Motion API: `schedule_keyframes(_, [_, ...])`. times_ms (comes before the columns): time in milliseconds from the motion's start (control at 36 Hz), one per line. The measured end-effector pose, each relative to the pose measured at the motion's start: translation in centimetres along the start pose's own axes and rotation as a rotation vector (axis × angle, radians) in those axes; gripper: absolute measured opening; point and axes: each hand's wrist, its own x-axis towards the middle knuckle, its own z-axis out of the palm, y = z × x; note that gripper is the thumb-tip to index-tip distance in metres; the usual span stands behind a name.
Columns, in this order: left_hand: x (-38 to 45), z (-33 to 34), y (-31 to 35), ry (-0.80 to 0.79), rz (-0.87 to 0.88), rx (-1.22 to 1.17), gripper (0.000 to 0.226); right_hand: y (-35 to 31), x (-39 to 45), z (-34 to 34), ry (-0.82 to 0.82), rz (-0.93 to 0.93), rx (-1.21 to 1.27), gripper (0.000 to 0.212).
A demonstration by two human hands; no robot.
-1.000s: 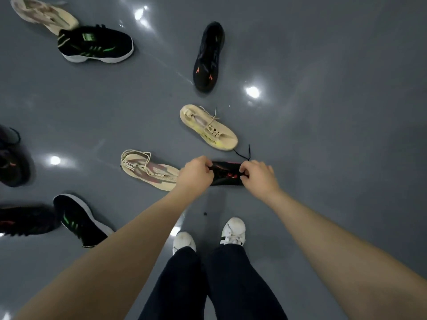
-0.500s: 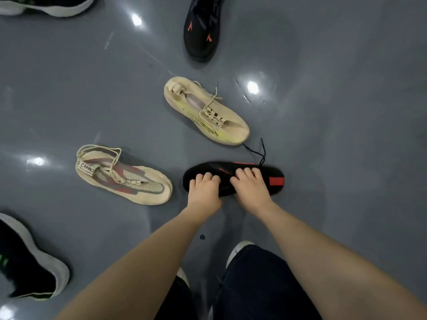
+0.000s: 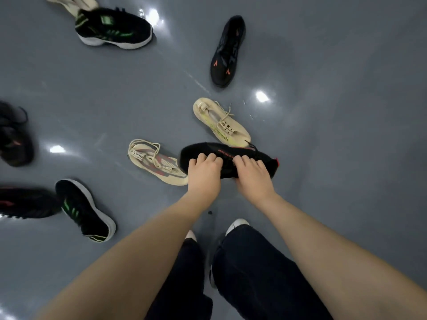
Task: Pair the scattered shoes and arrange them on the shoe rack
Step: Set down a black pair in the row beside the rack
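A black knit shoe with red trim (image 3: pixel 225 152) lies sideways in front of me, and both hands grip it: my left hand (image 3: pixel 203 175) near the toe end, my right hand (image 3: pixel 253 176) toward the heel, fingers curled over its upper. Just left of it lies a beige shoe with red mesh (image 3: pixel 154 161). A beige shoe with yellow stripe (image 3: pixel 220 123) sits just beyond it. A black shoe with orange marks (image 3: pixel 227 51) lies farther off. No shoe rack is in view.
On the grey glossy floor (image 3: pixel 335 135), black-and-green sneakers lie at top left (image 3: pixel 113 28) and lower left (image 3: pixel 85 210). Dark shoes with red marks sit at the left edge (image 3: pixel 13 135) (image 3: pixel 25 202). Another beige shoe (image 3: pixel 74 3) is at the top. My own white shoes (image 3: pixel 236 225) stand below.
The black shoe has risen off the floor in both hands and tilted. The view has pulled back, so more shoes show at the left and top.
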Motion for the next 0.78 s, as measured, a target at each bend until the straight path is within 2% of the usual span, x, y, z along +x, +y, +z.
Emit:
schedule_keyframes(111, [-3.6, -5.9, -0.6, 0.062, -0.009, -0.009, 0.026, -3.1, -1.7, -5.5, 0.023, -0.045, -0.001, 0.043])
schedule_keyframes(250, [-8.9, -12.5, -2.9, 0.097, -0.046, -0.051, 0.024, -8.4, -4.1, -12.1, 0.043, -0.113, -0.099, 0.034])
schedule_keyframes(472, [-14.8, -18.4, -6.3, 0.154, -0.058, -0.027, 0.029, -15.0, -6.8, -18.3, 0.110, -0.184, -0.042, 0.029])
schedule_keyframes(556, [-17.1, -20.3, -7.6, 0.169, -0.070, -0.010, 0.035, -17.7, -7.9, -20.6, 0.100, -0.177, 0.013, 0.026])
schedule_keyframes(778, [-23.3, -24.8, -10.0, 0.190, -0.173, -0.040, 0.035, -24.1, -11.3, -25.8, 0.077, -0.243, -0.035, 0.019])
